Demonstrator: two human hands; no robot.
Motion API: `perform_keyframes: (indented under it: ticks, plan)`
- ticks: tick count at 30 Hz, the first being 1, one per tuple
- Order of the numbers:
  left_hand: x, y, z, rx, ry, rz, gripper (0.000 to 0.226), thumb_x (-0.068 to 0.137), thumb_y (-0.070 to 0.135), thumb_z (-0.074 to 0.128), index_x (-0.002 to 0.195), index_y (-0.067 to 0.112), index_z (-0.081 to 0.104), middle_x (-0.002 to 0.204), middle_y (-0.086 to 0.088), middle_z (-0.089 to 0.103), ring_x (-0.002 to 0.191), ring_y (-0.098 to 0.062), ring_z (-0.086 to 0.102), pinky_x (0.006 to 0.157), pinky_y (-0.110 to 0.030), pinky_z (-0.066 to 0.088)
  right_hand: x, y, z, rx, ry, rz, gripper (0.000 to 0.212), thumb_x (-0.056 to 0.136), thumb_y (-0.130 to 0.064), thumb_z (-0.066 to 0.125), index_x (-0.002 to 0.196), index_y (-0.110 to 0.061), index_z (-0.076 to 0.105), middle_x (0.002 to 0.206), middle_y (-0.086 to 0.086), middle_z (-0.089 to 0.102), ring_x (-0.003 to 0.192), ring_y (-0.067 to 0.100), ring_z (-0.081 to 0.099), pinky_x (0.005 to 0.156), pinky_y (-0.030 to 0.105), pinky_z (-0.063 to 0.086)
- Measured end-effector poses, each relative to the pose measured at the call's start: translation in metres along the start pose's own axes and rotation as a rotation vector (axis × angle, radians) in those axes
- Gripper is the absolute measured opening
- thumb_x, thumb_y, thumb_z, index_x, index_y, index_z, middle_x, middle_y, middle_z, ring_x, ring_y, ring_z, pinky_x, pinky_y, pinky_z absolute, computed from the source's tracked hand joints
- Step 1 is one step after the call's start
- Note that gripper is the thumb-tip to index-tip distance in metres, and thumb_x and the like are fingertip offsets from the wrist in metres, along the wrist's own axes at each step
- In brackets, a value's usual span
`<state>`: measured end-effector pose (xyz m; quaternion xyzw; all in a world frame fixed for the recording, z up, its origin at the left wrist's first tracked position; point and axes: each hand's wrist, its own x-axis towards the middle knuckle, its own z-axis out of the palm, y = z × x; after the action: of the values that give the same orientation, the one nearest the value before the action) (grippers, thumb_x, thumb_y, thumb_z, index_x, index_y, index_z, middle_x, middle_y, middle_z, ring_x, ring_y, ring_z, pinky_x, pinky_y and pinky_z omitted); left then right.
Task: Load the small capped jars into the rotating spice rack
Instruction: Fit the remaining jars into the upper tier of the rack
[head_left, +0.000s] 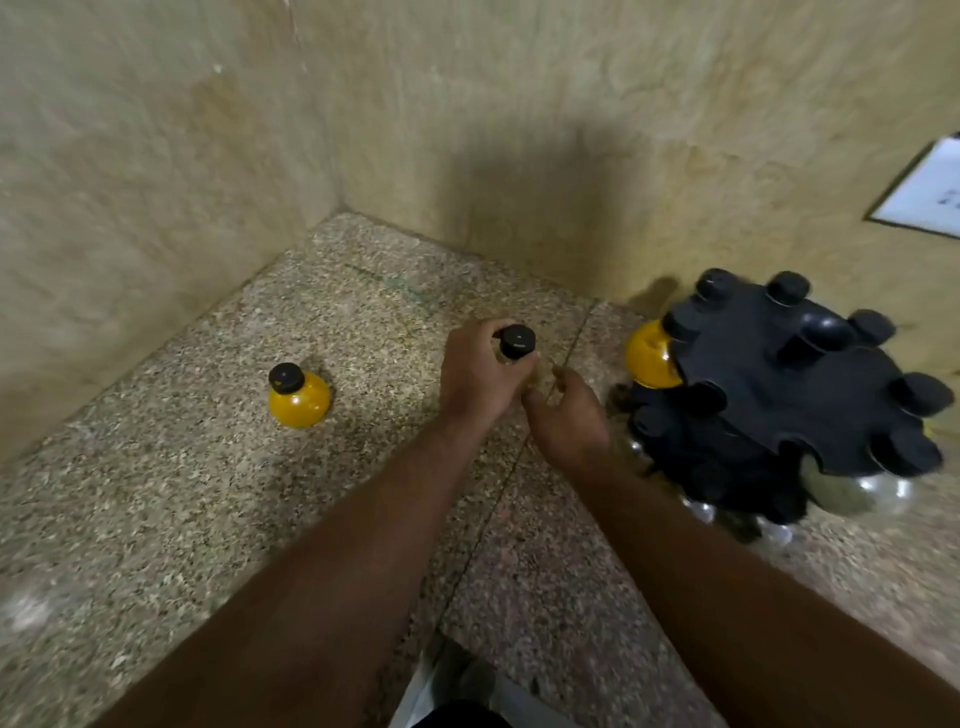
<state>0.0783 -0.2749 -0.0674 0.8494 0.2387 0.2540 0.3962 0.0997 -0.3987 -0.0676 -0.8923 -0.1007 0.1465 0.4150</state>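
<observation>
My left hand (475, 374) is wrapped around a small clear jar with a black cap (517, 343), held just above the speckled floor. Close beside it, my right hand (566, 415) has its fingers apart, the fingertips near the jar's base; whether they touch it I cannot tell. A round yellow jar with a black cap (298, 397) stands alone on the floor to the left. The black rotating spice rack (789, 384) stands at the right, with several black-capped jars in its slots, one of them yellow (649, 358).
Two beige walls meet in a corner behind the hands (337, 208). A white sheet in a dark frame (924, 192) leans on the right wall. A seam in the stone floor (498, 499) runs under my arms.
</observation>
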Motion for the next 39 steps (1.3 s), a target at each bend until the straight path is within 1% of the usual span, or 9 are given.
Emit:
perform_keyframes:
  ticks: [7, 11, 14, 16, 19, 23, 26, 34, 39]
  plan:
    - [-0.049, 0.053, 0.025, -0.012, -0.088, 0.146, 0.052, 0.072, 0.042, 0.086, 0.113, 0.015, 0.069, 0.109, -0.004, 0.065, 0.105, -0.022, 0.058, 0.087, -0.037, 0.052, -0.050, 0.032, -0.063, 0.406, 0.259, 0.132, 0.042, 0.095, -0.038, 0.059, 0.134, -0.022, 0.063, 0.127, -0.001, 0.066, 0.113, 0.020, 0.062, 0.086, 0.031, 0.048]
    - [-0.069, 0.078, 0.035, -0.057, -0.148, 0.198, 0.050, 0.073, 0.042, 0.085, 0.113, 0.017, 0.069, 0.109, -0.003, 0.065, 0.103, -0.021, 0.059, 0.087, -0.039, 0.053, -0.062, 0.046, -0.091, 0.692, 0.369, 0.197, 0.023, 0.090, -0.039, 0.063, 0.100, -0.020, 0.073, 0.097, 0.003, 0.073, 0.091, 0.025, 0.069, 0.077, 0.045, 0.058]
    - [-0.079, 0.091, 0.041, -0.057, -0.189, 0.228, 0.051, 0.073, 0.040, 0.086, 0.114, 0.016, 0.069, 0.110, -0.003, 0.063, 0.103, -0.020, 0.059, 0.086, -0.035, 0.052, -0.068, 0.049, -0.109, 0.901, 0.419, 0.211, 0.016, 0.098, -0.023, 0.062, 0.105, -0.011, 0.070, 0.091, 0.008, 0.071, 0.073, 0.018, 0.065, 0.056, 0.028, 0.052]
    - [-0.083, 0.100, 0.043, -0.059, -0.218, 0.243, 0.051, 0.073, 0.038, 0.086, 0.116, 0.016, 0.069, 0.110, -0.002, 0.063, 0.101, -0.015, 0.059, 0.082, -0.019, 0.047, -0.074, 0.051, -0.121, 0.978, 0.441, 0.247, 0.016, 0.100, -0.023, 0.060, 0.102, -0.008, 0.067, 0.081, 0.006, 0.067, 0.059, 0.012, 0.060, 0.046, 0.022, 0.045]
    - [-0.089, 0.108, 0.047, -0.071, -0.241, 0.266, 0.051, 0.072, 0.038, 0.087, 0.116, 0.020, 0.069, 0.109, 0.002, 0.061, 0.098, -0.008, 0.055, 0.078, -0.008, 0.039, -0.075, 0.058, -0.133, 0.976, 0.452, 0.304, 0.023, 0.100, -0.028, 0.060, 0.084, -0.013, 0.065, 0.067, 0.004, 0.058, 0.057, 0.014, 0.052, 0.050, 0.028, 0.041]
    - [-0.096, 0.120, 0.054, -0.073, -0.270, 0.334, 0.052, 0.073, 0.044, 0.084, 0.117, 0.023, 0.068, 0.111, 0.004, 0.061, 0.106, -0.011, 0.056, 0.088, -0.024, 0.049, -0.076, 0.066, -0.146, 1.067, 0.457, 0.346, 0.023, 0.100, -0.027, 0.059, 0.083, -0.013, 0.067, 0.060, 0.003, 0.057, 0.050, 0.013, 0.049, 0.048, 0.028, 0.039]
    - [-0.100, 0.126, 0.058, -0.061, -0.293, 0.378, 0.054, 0.076, 0.044, 0.083, 0.122, 0.020, 0.067, 0.114, 0.002, 0.060, 0.109, -0.013, 0.055, 0.091, -0.025, 0.048, -0.077, 0.067, -0.154, 1.136, 0.478, 0.371, 0.024, 0.098, -0.026, 0.060, 0.078, -0.014, 0.064, 0.056, 0.002, 0.056, 0.045, 0.013, 0.047, 0.045, 0.027, 0.037]
    - [-0.098, 0.134, 0.066, -0.025, -0.322, 0.421, 0.054, 0.080, 0.043, 0.079, 0.126, 0.019, 0.063, 0.117, 0.002, 0.055, 0.108, -0.009, 0.049, 0.089, -0.021, 0.042, -0.076, 0.071, -0.160, 1.085, 0.377, 0.357, 0.013, 0.095, -0.022, 0.068, 0.086, -0.012, 0.070, 0.064, 0.000, 0.062, 0.046, 0.009, 0.054, 0.038, 0.022, 0.040]
    - [-0.094, 0.136, 0.068, 0.017, -0.317, 0.428, 0.055, 0.082, 0.043, 0.077, 0.127, 0.016, 0.061, 0.119, -0.002, 0.056, 0.111, -0.018, 0.053, 0.089, -0.032, 0.049, -0.072, 0.069, -0.169, 1.045, 0.292, 0.349, 0.012, 0.099, -0.018, 0.063, 0.093, -0.007, 0.063, 0.068, 0.005, 0.055, 0.038, 0.008, 0.047, 0.033, 0.021, 0.033]
